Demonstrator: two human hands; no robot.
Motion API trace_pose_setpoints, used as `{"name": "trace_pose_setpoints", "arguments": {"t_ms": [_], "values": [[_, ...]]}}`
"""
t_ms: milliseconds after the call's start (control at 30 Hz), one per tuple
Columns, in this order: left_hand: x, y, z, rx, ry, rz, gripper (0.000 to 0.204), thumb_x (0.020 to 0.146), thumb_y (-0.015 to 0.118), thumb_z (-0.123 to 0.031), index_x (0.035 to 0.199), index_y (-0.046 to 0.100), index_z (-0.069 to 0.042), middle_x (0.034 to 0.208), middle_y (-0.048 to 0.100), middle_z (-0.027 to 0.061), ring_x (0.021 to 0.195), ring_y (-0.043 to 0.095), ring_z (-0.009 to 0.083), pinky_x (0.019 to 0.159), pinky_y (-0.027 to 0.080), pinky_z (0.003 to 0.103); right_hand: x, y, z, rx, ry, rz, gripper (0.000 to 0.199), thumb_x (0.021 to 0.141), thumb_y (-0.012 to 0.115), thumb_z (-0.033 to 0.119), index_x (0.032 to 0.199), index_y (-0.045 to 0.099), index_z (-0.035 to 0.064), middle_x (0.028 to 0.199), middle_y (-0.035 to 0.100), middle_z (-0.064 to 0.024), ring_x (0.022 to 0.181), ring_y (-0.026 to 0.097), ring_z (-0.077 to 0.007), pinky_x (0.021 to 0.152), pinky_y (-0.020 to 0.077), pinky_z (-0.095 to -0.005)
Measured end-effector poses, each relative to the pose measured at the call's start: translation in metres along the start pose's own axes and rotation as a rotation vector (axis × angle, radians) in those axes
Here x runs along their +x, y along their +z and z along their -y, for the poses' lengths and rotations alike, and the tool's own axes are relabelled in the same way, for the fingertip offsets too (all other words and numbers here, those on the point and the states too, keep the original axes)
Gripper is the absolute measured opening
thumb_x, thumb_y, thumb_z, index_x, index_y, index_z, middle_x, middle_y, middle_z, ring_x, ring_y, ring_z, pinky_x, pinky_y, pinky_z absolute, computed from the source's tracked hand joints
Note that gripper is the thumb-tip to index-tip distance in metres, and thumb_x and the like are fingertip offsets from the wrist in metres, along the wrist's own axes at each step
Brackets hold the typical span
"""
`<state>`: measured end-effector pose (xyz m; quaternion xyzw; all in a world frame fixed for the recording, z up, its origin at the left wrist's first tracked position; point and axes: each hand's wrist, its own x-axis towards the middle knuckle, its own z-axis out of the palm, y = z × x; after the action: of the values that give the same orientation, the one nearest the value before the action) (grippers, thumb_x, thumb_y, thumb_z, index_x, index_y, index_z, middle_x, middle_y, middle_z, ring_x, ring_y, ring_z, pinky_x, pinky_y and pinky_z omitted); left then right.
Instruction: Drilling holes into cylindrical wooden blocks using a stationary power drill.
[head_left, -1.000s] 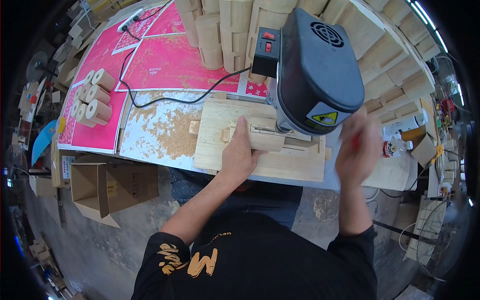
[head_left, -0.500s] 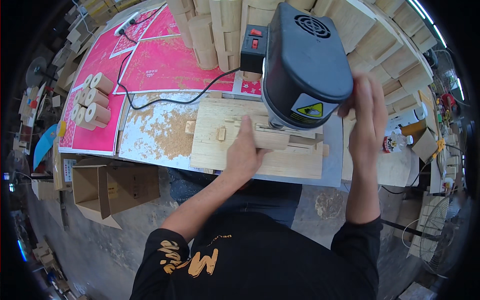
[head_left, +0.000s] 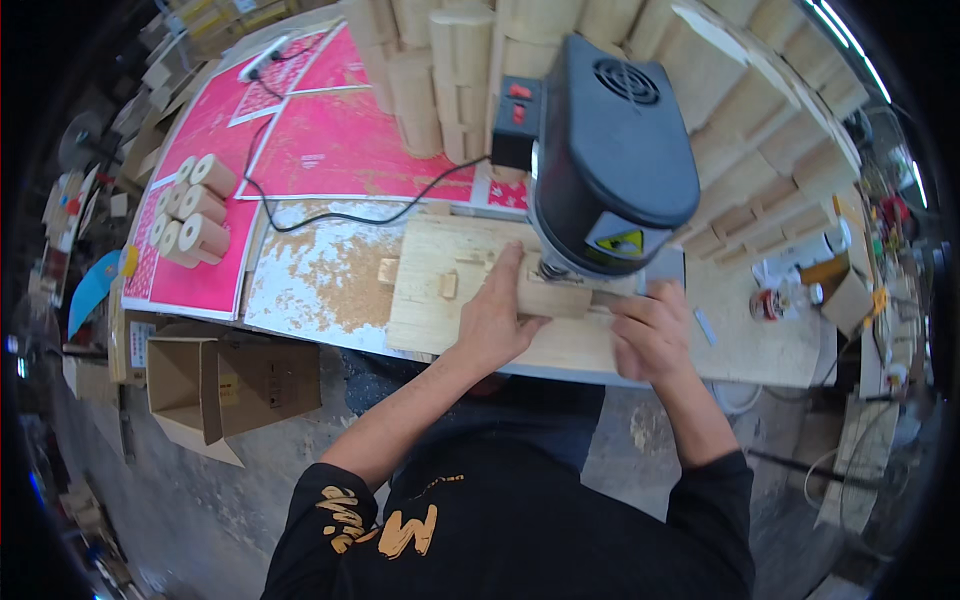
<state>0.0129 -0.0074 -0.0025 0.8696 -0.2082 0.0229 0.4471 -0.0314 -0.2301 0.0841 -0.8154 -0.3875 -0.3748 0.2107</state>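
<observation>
A pale wooden cylinder (head_left: 553, 299) lies on its side on a wooden board (head_left: 420, 318), beneath the head of a small black drill press (head_left: 622, 140). My left hand (head_left: 493, 318) is closed on the cylinder's left end, index finger stretched along it and thumb in front. At the other end is my right hand (head_left: 652, 330), its fingers curled in and slightly blurred. A thin dark strip shows between it and the cylinder; what its fingers hold is hidden. The drill's tip is hidden behind the cylinder.
Small wood blocks (head_left: 449, 285) are fixed on the board. Sawdust (head_left: 330, 285) covers the bench to its left. Bored wooden cylinders (head_left: 204, 238) stand on pink sheets (head_left: 345, 160). Tall stacks of wooden pieces (head_left: 463, 90) rise behind, near a black cable (head_left: 385, 219). A bottle (head_left: 785, 300) stands right.
My right hand has come down from the drill press's right side to the cylinder's right end. My left hand stays on the cylinder. The view has shifted slightly.
</observation>
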Motion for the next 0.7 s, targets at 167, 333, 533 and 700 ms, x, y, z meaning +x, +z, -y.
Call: {"name": "trace_pose_setpoints", "arguments": {"t_ms": [167,333,533,700], "values": [[0.017,-0.017,0.010,-0.118,0.049,0.235,0.099,0.065,0.091,-0.023,0.146,0.040,-0.003,0.148,0.046,0.0240,0.137,0.045,0.0399,0.114,0.039,0.043,0.079,-0.052,-0.010,0.527,0.892,-0.192,0.044,0.103,0.053,0.025,0.139,0.047,0.0011,0.102,0.061,-0.0069,0.083,0.059,-0.0135,0.071,0.0476,-0.0326],[0.008,-0.024,0.019,-0.196,0.118,0.203,0.095,0.060,0.093,-0.023,0.140,0.046,-0.005,0.132,0.054,0.0202,0.123,0.052,0.0396,0.105,0.044,0.044,-0.018,-0.031,-0.049,0.549,0.954,-0.063,0.072,0.089,0.069,0.025,0.150,0.039,0.0017,0.135,0.058,-0.0114,0.123,0.056,-0.0256,0.105,0.0437,-0.0397],[-0.011,-0.062,0.034,-0.188,0.200,0.116,0.092,0.058,0.094,-0.023,0.137,0.049,-0.007,0.125,0.055,0.0170,0.117,0.054,0.0365,0.101,0.046,0.043,-0.041,-0.004,-0.001,-0.014,0.864,0.566,0.040,0.077,0.077,0.004,0.115,0.067,0.0014,0.108,0.069,-0.0206,0.097,0.063,-0.0393,0.086,0.0493,-0.0438],[-0.016,-0.176,0.081,-0.062,-0.012,-0.021,0.094,0.060,0.096,-0.022,0.141,0.049,-0.009,0.126,0.056,0.0096,0.122,0.054,0.0251,0.100,0.049,0.042,-0.054,-0.008,-0.001,-0.056,0.865,0.507,0.038,0.077,0.076,0.001,0.113,0.065,-0.0004,0.109,0.067,-0.0217,0.102,0.061,-0.0413,0.087,0.0492,-0.0459]]}}
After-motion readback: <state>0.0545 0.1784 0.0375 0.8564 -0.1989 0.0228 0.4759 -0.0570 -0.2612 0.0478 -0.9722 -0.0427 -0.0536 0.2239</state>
